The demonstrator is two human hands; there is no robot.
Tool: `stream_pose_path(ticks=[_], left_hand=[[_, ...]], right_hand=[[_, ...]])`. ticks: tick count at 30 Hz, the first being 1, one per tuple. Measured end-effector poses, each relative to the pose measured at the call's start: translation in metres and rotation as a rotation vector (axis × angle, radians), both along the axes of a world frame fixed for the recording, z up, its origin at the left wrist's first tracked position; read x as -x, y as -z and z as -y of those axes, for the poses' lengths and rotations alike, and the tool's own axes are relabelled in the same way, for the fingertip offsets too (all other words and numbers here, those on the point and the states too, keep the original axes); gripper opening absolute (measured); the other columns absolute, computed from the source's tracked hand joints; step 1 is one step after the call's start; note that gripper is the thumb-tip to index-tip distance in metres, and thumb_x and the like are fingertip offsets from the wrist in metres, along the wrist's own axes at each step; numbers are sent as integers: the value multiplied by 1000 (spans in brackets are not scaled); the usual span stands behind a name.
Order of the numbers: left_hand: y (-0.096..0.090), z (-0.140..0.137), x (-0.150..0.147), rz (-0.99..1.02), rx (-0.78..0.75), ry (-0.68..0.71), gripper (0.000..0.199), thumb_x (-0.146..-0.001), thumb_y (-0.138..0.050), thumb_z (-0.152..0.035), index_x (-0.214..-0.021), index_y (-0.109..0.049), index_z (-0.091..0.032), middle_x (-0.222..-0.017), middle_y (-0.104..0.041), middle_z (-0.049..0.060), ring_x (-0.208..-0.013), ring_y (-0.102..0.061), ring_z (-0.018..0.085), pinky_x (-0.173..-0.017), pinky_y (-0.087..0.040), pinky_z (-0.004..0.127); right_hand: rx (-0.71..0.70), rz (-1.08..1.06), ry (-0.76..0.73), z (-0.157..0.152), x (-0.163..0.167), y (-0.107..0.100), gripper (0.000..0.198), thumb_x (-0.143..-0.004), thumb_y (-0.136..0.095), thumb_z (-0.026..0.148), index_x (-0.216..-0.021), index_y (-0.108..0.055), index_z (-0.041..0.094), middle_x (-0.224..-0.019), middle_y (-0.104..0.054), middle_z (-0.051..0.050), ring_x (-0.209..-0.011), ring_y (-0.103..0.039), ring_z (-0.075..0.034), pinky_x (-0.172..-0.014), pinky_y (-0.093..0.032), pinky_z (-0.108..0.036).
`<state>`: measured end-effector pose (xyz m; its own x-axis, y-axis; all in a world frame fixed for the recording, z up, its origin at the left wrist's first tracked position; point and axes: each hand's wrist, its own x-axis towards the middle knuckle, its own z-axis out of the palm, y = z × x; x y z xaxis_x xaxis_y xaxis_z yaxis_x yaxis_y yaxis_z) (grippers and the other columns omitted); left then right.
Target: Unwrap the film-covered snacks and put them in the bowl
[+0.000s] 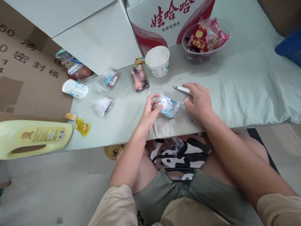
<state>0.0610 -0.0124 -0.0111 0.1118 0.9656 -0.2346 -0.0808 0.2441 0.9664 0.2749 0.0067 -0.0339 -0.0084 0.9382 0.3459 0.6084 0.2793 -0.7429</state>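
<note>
My left hand (pixel 151 110) is closed around a small blue packet wrapped in bubble wrap (pixel 168 106), held just above the table's front edge. A loose tail of clear wrap sticks out to the right, towards my right hand (pixel 199 99). The fingers of that hand are curled over the rear end of a white utility knife (pixel 182 89), whose tip points left. Its thumb is close to the wrap's tail; whether they touch, I cannot tell. Two more wrapped packets lie to the left, one red and blue (pixel 112 80), one in bubble wrap (pixel 103 106).
Beyond my hands stand a white paper tub (pixel 158 64) and a clear bowl (pixel 185 51) of red snack packs. A second tub (pixel 74 89) lies tipped at left, near a yellow wrapper (pixel 82 127) and a big pale-yellow jug (pixel 55 138). Cartons (pixel 162 33) line the back.
</note>
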Motion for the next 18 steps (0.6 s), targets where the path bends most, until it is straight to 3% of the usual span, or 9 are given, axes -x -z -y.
stream_pose_path(ticks=[3,5,8,11,14,18], left_hand=[[6,-3,2,-140,-80,-37,41,-81,-74,-33,-118,-56,-31,-95,-64,0,-81,-63,15,-76,-52,28],[11,-8,8,-235,-154,-107,38,-82,-72,-29,-117,-58,-29,-96,-66,1,-86,-65,17,-82,-52,31],[17,-15,19,-371,-299,-217,37,-81,-73,-27,-116,-61,-27,-117,-67,6,-116,-63,22,-101,-48,36],[15,-16,23,-464,-406,-98,38,-75,-79,-27,-110,-67,-25,-131,-65,9,-134,-55,27,-114,-39,40],[12,-16,21,-492,-376,2,20,-74,-77,-27,-91,-71,-21,-119,-70,10,-116,-64,25,-106,-45,39],[8,-19,21,-273,-244,-239,13,-74,-72,-28,-77,-62,-21,-89,-68,3,-83,-64,17,-78,-50,29]], right_hand=[[-65,-78,-313,5,10,-7,54,-73,-53,22,-126,-63,27,-133,-67,-8,-123,-60,-32,-105,-44,-51],[-58,-56,-380,7,16,-8,45,-71,-51,19,-112,-68,26,-120,-73,-7,-115,-65,-31,-104,-45,-50],[-5,-33,-285,5,18,-6,20,-73,-51,17,-83,-66,25,-92,-74,-6,-98,-69,-29,-97,-46,-48],[-13,-113,-166,2,14,-6,11,-75,-52,18,-76,-60,25,-89,-73,-6,-93,-68,-28,-90,-49,-45],[-18,-193,-94,1,10,-8,9,-74,-52,18,-75,-57,25,-90,-73,-6,-92,-68,-27,-88,-50,-44],[27,-228,-24,2,5,-8,7,-73,-54,17,-75,-56,24,-91,-73,-6,-92,-68,-27,-87,-51,-43]])
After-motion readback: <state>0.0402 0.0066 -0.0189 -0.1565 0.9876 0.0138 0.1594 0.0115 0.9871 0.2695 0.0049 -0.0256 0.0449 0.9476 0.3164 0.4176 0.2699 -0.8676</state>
